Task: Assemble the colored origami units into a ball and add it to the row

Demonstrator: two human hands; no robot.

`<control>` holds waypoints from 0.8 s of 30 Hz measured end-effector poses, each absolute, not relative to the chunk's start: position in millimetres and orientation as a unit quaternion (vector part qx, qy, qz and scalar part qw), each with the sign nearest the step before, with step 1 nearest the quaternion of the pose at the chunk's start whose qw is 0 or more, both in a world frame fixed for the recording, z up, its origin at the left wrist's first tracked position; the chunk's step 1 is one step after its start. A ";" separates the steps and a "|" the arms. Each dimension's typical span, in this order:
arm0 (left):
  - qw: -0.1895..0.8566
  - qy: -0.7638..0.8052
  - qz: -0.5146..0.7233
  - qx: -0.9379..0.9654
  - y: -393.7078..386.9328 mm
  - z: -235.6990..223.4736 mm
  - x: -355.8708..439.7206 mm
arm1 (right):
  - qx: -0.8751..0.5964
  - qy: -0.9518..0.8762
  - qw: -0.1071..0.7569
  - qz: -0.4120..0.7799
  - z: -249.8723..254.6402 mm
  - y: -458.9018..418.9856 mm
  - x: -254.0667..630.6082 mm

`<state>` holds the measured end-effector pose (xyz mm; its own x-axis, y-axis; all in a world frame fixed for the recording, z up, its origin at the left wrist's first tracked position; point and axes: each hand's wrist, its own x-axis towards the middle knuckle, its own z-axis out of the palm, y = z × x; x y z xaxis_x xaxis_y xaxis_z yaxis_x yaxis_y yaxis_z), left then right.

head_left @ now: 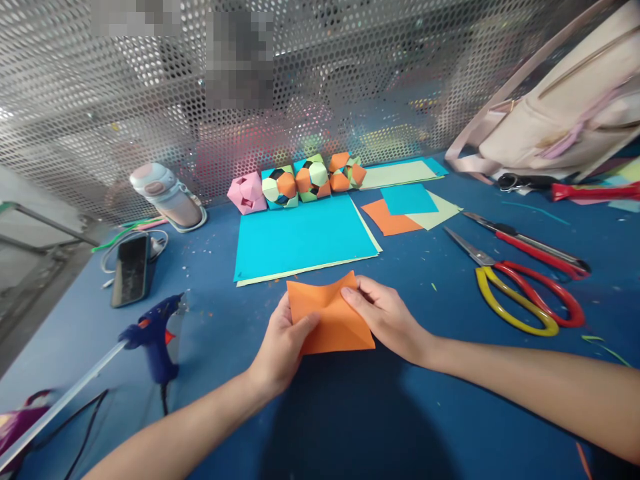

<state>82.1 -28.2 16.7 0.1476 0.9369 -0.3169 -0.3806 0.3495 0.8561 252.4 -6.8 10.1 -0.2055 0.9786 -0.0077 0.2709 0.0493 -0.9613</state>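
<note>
An orange square of paper (pixel 333 327) is held up between my two hands above the blue table. It bends slightly, and faint crease lines run across it. My left hand (pixel 287 340) pinches its left side, thumb on the front and fingers behind. At the upper right edge, my right hand (pixel 385 313) grips the sheet with the thumb pressed on its face. The fingertips behind the paper are hidden. Just beyond lies a stack of blue and pale green sheets (pixel 305 237).
Several folded paper balls (pixel 280 187) line the back, by a perforated metal screen (pixel 320 87). To the right are loose paper squares (pixel 410 200), scissors (pixel 515 293), a cutter (pixel 545 250) and a bag (pixel 555 100). A glue gun (pixel 157 333), phone (pixel 131 267) and bottle (pixel 167 197) occupy the left.
</note>
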 end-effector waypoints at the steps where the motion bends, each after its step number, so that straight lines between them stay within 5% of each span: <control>1: 0.688 0.447 0.477 0.315 -28.1 15.8 81.7 | -0.506 -0.619 0.376 0.468 9.7 -6.7 252.4; 24: 0.667 0.458 0.471 0.353 -28.9 10.1 79.6 | -0.491 -0.585 0.356 0.538 8.3 -6.0 252.6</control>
<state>79.6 -28.9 10.1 0.1376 0.9505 -0.2787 -0.3045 0.3083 0.9012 252.6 -6.0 8.3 -0.2644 0.9580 -0.1112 0.1903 -0.0612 -0.9798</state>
